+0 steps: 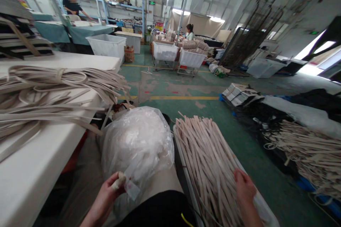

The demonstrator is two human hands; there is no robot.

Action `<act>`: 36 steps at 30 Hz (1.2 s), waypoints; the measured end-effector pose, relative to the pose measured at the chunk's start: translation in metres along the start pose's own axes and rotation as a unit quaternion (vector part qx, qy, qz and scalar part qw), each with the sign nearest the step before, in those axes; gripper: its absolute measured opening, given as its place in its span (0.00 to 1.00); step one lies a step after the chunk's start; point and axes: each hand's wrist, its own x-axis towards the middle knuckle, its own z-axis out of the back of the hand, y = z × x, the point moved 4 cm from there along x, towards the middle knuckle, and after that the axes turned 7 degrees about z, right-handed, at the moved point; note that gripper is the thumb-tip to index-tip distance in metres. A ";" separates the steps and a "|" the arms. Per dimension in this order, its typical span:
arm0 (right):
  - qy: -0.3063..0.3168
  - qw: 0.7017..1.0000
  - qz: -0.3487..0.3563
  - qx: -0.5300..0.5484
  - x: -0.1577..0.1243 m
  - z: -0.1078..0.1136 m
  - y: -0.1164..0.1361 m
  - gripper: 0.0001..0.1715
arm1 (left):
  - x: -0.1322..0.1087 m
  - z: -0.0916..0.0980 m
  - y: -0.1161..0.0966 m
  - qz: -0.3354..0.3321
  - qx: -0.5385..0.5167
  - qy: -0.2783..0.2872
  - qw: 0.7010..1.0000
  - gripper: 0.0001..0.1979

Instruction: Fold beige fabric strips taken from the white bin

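My left hand (115, 185) is closed in a pinch, with something pale and cloth-like at its fingertips. A small piece of clear plastic (132, 188) sticks out from these fingers, in front of a big clear plastic bag (138, 142) with whitish contents. On the other side, my right hand (243, 187) has its fingers curled over the right edge of a long white crate (262, 204). What those fingers hold, if anything, is hidden. Long beige fabric strips (207, 156) lie lengthwise in the crate, just left of that hand.
A white table (61, 149) on the left bears bundled beige strips (53, 78). More strips (306, 152) are heaped on dark sheeting at right. White bins (106, 44) stand farther off. Two people work in the background, one at a table (80, 32) at back left.
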 end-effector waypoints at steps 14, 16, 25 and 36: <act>0.720 0.571 -0.274 0.284 -0.309 -0.230 0.181 0.38 | -0.056 0.006 -0.033 -0.074 0.071 -0.001 0.995 0.22; 0.687 0.623 -0.241 0.286 -0.305 -0.243 0.197 0.31 | -0.056 0.011 -0.032 -0.079 0.095 -0.003 0.992 0.22; 0.721 0.656 0.133 0.175 -0.288 -0.246 0.267 0.21 | -0.025 0.012 -0.049 -0.142 0.025 0.012 0.990 0.40; 0.692 0.684 0.207 0.104 -0.275 -0.279 0.271 0.17 | -0.033 0.004 -0.028 -0.021 -0.024 0.024 0.999 0.22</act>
